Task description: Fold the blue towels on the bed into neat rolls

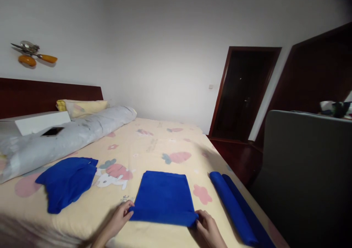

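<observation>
A blue cloth (pixel 165 193) lies flat on the bed, its near edge folded over into a band. My left hand (pixel 122 215) pinches the left end of that band between thumb and fingers. At the right end, my right hand (pixel 207 224) grips the same band, thumb below and fingers above. To the right lie two rolled blue cloths (pixel 233 207), side by side and pointing away from me. A crumpled blue cloth (pixel 70 182) rests loosely on the left, apart from my hands.
The bed has a cream printed sheet (pixel 154 152). A long grey bolster (pixel 90 125) crosses the left side, with a phone (pixel 53 131) on it and a white box (pixel 42 122) behind. A dark chair-like back (pixel 308 174) stands right of the bed, near a doorway (pixel 244 94).
</observation>
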Tool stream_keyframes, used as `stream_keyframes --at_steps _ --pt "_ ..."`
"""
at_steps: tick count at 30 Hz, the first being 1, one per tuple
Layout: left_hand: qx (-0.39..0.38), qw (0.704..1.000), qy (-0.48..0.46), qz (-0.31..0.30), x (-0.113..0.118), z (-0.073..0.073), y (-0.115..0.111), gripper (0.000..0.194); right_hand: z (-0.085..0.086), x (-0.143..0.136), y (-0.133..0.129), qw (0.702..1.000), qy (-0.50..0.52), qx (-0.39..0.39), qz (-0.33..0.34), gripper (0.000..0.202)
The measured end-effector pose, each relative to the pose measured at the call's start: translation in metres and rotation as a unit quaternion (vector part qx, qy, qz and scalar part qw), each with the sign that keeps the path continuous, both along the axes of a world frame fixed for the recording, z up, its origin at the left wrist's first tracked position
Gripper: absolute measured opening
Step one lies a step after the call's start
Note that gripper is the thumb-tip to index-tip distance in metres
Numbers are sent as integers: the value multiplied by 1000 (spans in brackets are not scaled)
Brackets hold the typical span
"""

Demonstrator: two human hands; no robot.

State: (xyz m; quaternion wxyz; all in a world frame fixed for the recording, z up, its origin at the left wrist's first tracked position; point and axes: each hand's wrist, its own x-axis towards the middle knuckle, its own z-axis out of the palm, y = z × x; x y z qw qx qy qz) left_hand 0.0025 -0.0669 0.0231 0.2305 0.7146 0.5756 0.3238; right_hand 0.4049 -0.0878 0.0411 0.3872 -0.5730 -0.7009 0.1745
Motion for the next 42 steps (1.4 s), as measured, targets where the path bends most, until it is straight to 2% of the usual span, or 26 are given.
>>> stream_keyframes --at_steps 4,7,9,11,13,16,18,21,25,30,34,37,42 --pt "13 991 111 67 12 -5 8 33 -23 3 17 997 -77 8 -19 29" --pt "44 962 226 147 24 -13 8 43 -36 2 22 981 -164 70 -72 33" --pt "93 944 263 177 37 -21 5 50 -40 -8 21 969 -194 130 -86 45" --pt "155 942 268 130 58 -28 1 54 -41 -26 18 962 -208 171 -53 58" --pt "197 944 262 26 84 -34 -3 54 -41 -49 14 958 -225 177 23 63" --pt "198 938 262 -106 115 -37 -8 61 -45 -75 11 947 -251 150 136 62" --pt "173 937 266 -145 120 -35 -10 67 -51 -76 12 943 -260 127 164 65" --pt "140 942 270 -141 99 -27 -10 70 -56 -54 13 949 -267 89 143 61" --pt "114 950 267 -117 51 -19 -5 70 -55 -10 9 958 -264 46 100 53" --pt "129 951 247 -135 10 -17 7 64 -56 21 8 955 -257 101 106 55" --pt "199 939 262 -102 0 -26 10 69 -57 24 10 954 -256 132 82 44" --pt "244 932 263 -56 0 -29 6 65 -47 19 9 964 -223 124 67 42" --pt "223 947 228 -51 0 -14 -2 50 -19 8 2 983 -143 77 85 20"
